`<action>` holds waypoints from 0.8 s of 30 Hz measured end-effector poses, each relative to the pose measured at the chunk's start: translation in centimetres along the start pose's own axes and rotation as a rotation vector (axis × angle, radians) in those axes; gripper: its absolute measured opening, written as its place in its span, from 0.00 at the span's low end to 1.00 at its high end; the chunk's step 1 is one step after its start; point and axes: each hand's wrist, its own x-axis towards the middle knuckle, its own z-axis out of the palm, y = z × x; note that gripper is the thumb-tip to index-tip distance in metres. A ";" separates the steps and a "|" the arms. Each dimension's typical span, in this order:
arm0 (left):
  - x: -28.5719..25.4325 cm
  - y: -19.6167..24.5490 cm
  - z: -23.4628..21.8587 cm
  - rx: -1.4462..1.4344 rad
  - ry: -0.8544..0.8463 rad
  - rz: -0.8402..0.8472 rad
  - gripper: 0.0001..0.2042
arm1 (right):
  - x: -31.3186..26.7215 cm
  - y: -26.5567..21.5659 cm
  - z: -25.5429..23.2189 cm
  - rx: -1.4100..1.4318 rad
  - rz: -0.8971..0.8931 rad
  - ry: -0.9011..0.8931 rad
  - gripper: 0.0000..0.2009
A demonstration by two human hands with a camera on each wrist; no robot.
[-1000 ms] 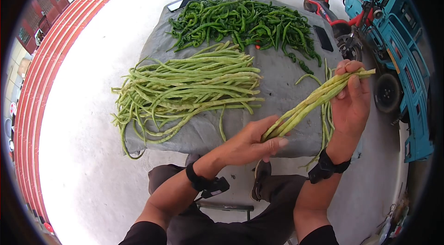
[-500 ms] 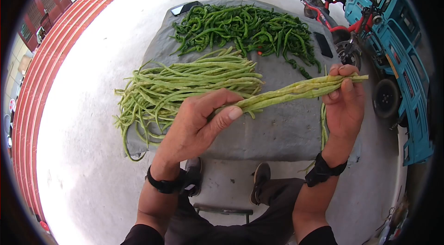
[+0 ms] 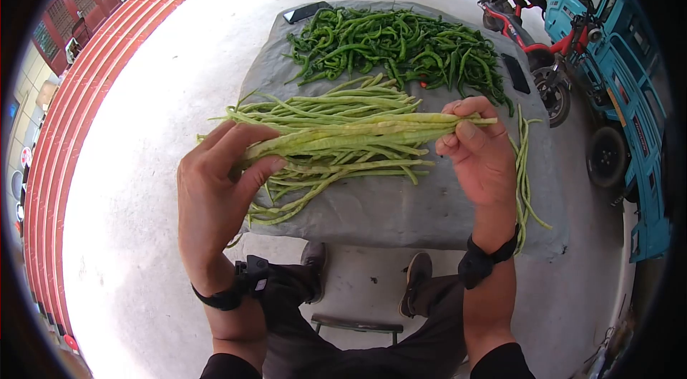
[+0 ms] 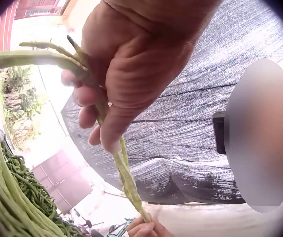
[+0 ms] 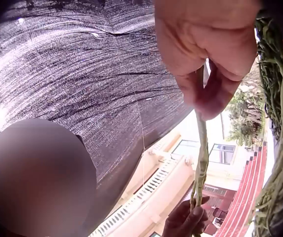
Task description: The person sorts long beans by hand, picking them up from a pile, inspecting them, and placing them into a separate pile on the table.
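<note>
A small bundle of long green beans (image 3: 358,134) is stretched level between both hands, over the bean pile. My left hand (image 3: 218,189) grips its left part between thumb and curled fingers; in the left wrist view the left hand (image 4: 131,64) has bean ends sticking out past its fingers. The right hand (image 3: 483,153) pinches the right end with thumb and fingertips, short tips poking out beyond. Beneath and behind lies the large pile of beans (image 3: 336,103) on the grey cloth (image 3: 386,214). The right wrist view shows the right hand (image 5: 208,54) pinching the bundle (image 5: 201,153).
Green peppers (image 3: 401,46) are heaped at the table's far side, with one phone (image 3: 306,12) at the back left and another (image 3: 515,73) at the right. A few loose beans (image 3: 523,178) lie along the right edge. A blue three-wheeler (image 3: 622,71) stands beyond.
The left hand has moved left and up along the bundle. The bundle has swung from slanting to nearly level, and the right hand has shifted left in view.
</note>
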 end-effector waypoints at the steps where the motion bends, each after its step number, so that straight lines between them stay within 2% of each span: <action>1: 0.0 -0.6 -0.1 0.044 0.002 -0.005 0.12 | 0.2 0.7 -0.2 -0.043 0.021 0.010 0.10; 5: -0.1 -1.1 -0.8 0.171 -0.024 -0.084 0.15 | 0.6 3.3 -0.3 -0.177 0.071 0.034 0.08; 8: -0.2 -1.3 -1.4 0.304 -0.006 -0.082 0.17 | 0.9 4.3 0.2 -0.273 0.110 0.040 0.07; 11: 0.2 -1.4 -2.0 0.355 0.132 0.021 0.13 | 1.1 4.4 1.3 -0.261 0.110 0.042 0.06; 14: 1.0 0.8 -3.1 0.385 0.287 0.103 0.16 | 1.5 4.6 2.0 -0.224 0.022 0.011 0.06; 17: 2.3 1.2 -3.6 0.448 0.378 0.273 0.16 | 1.7 4.4 3.1 -0.214 -0.061 0.048 0.06; 18: 2.8 0.6 -3.1 0.457 0.382 0.263 0.15 | 1.8 4.4 2.9 -0.255 -0.069 0.060 0.06; 20: 4.1 -1.6 -1.3 0.540 0.316 0.212 0.13 | 2.3 4.7 1.9 -0.335 -0.088 0.084 0.06; 22: 4.5 -4.3 1.0 0.541 0.178 0.191 0.13 | 2.9 5.7 0.4 -0.510 -0.068 0.125 0.05; 24: 3.9 -6.9 3.5 0.485 0.096 0.234 0.14 | 3.1 6.8 -1.0 -0.646 -0.049 0.171 0.04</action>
